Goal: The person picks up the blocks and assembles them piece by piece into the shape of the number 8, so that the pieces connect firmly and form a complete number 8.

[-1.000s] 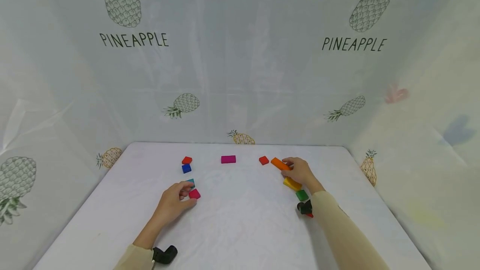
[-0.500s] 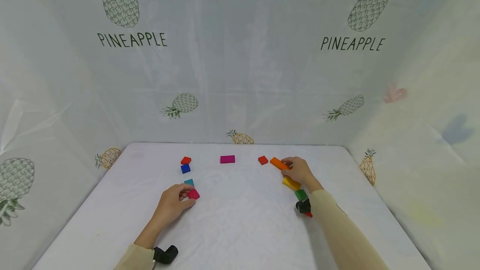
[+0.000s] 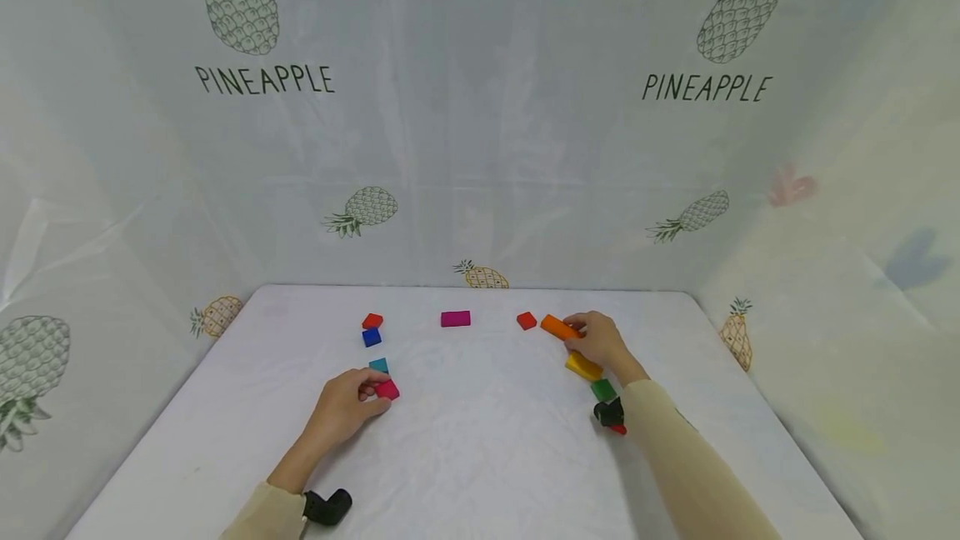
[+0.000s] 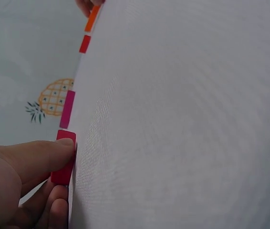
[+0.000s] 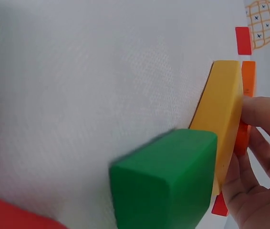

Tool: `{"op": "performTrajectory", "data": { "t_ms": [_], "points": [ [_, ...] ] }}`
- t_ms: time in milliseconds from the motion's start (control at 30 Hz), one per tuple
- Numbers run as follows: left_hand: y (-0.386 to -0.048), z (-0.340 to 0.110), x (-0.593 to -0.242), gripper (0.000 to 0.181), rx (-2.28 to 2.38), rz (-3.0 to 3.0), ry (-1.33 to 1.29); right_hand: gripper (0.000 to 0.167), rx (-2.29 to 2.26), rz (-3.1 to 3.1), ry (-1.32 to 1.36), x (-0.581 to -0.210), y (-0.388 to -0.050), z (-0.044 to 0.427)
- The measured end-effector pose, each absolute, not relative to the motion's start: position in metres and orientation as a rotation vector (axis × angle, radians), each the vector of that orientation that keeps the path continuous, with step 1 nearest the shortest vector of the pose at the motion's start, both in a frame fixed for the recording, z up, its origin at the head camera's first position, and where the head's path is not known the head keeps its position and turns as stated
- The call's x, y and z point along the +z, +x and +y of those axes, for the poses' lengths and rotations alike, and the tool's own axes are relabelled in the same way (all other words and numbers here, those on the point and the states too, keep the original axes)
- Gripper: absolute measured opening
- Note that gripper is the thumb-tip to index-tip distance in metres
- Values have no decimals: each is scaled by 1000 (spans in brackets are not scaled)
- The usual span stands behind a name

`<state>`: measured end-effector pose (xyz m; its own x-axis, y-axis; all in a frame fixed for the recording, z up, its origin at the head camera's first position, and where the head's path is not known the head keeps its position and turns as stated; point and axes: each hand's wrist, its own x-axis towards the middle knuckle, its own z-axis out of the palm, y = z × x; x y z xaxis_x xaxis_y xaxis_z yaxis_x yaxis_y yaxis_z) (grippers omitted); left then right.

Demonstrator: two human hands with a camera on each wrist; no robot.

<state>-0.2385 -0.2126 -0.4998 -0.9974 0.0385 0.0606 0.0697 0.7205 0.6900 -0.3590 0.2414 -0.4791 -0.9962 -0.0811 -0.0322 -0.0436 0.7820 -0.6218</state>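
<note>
My left hand (image 3: pixel 348 407) pinches a pinkish-red block (image 3: pixel 387 390) lying on the white table, with the thumb on its near face in the left wrist view. Just beyond those fingers is a teal block (image 3: pixel 378 366), partly covered. At the right, my right hand (image 3: pixel 603 346) holds an orange block (image 3: pixel 558 327) by its near right end, between thumb and fingers. Close below that hand lies a yellow block (image 3: pixel 583 367), followed by a green block (image 5: pixel 168 176). The yellow block hides part of the orange one in the right wrist view.
A red block (image 3: pixel 527 321) lies left of the orange one. A magenta block (image 3: pixel 455 319) lies at the back middle. Back left, a blue block (image 3: pixel 372 337) sits before an orange-red block (image 3: pixel 372 321). Another red block (image 3: pixel 618 429) is mostly hidden under the right wrist's black camera (image 3: pixel 609 412).
My left fingers have drawn slightly toward me, uncovering more of the teal block. My right hand stays at the orange block, almost unmoved. The other blocks keep their places.
</note>
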Motion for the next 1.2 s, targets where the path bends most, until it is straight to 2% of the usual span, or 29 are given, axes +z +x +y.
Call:
{"op": "performTrajectory", "data": {
  "t_ms": [467,1200],
  "points": [
    [-240,-213,-502,38,-1160,-2895,-61,41,-1003,2922,-138,-474,-358,242],
    [-239,-212,-498,37,-1165,-2893,-59,36,-969,2968,-493,-458,-341,225]
  ]
}}
